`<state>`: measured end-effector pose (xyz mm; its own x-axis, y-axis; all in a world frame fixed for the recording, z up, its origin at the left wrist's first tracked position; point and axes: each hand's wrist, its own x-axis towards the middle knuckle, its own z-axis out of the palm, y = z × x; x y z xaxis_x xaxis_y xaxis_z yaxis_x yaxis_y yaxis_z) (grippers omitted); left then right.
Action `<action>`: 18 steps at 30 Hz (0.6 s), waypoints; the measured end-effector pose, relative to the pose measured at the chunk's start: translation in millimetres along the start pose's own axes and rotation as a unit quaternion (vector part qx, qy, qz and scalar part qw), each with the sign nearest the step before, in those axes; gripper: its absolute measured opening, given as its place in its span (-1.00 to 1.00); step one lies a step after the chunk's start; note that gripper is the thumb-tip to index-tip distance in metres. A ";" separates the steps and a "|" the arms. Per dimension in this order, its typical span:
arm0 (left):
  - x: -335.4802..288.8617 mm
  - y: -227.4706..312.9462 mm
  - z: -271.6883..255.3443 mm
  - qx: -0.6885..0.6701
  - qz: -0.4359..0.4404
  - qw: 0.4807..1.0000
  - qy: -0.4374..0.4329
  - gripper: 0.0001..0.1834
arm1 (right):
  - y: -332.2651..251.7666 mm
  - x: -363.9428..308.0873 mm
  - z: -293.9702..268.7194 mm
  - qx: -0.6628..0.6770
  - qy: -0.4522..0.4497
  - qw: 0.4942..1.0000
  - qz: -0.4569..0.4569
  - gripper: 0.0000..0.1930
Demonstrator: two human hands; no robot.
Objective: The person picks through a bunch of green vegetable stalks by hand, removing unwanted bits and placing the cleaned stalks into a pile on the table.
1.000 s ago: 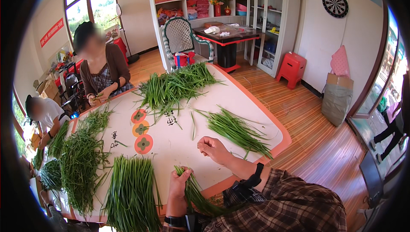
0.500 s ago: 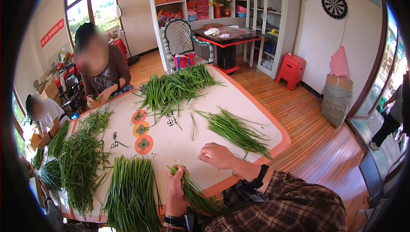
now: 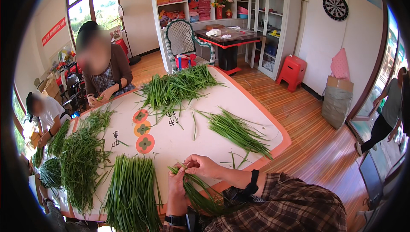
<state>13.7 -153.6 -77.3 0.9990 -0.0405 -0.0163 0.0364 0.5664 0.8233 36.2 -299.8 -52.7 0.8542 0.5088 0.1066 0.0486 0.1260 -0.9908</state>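
Observation:
My left hand (image 3: 175,186) is closed round the pale ends of a small bunch of garlic chives (image 3: 200,194), whose long green leaves droop toward my lap over the table's near edge. Bent to the top of that bunch, my right hand (image 3: 206,166) pinches at the chives beside my left thumb; its fingertips are partly hidden. Left of my hands lies a thick, neatly aligned pile of chives (image 3: 131,191). A smaller bundle of chives (image 3: 239,133) rests on the table to the right.
The pale table (image 3: 205,151) has an orange border. A loose heap of chives (image 3: 175,87) covers its far side, and a tangled heap (image 3: 81,168) its left. Two people (image 3: 104,67) work with greens at the left. Another person (image 3: 386,110) stands by the doorway. A red stool (image 3: 291,73) is beyond.
My right hand has moved down and left from above the table to the top of the bunch, its fingers now pinching there. The person at the doorway has come further into view.

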 end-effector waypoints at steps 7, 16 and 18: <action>5.7 -8.3 -3.0 -0.011 0.007 0.997 0.076 -0.88 | 4.3 -1.1 -1.0 0.036 -0.002 0.998 0.055 -0.80; 5.0 -8.7 -11.3 0.051 -0.015 0.997 0.049 -0.88 | 10.2 -4.7 -8.2 -0.085 0.027 0.996 0.020 -0.83; 5.5 -8.5 -11.0 0.063 -0.026 0.997 0.043 -0.89 | 16.2 -2.8 -19.7 -0.074 0.063 0.995 0.019 -0.83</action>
<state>19.1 -149.6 -90.7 0.9944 0.0066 -0.1057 0.0910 0.4571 0.8847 44.7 -315.9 -70.7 0.9146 0.3990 0.0661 0.0824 -0.0239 -0.9963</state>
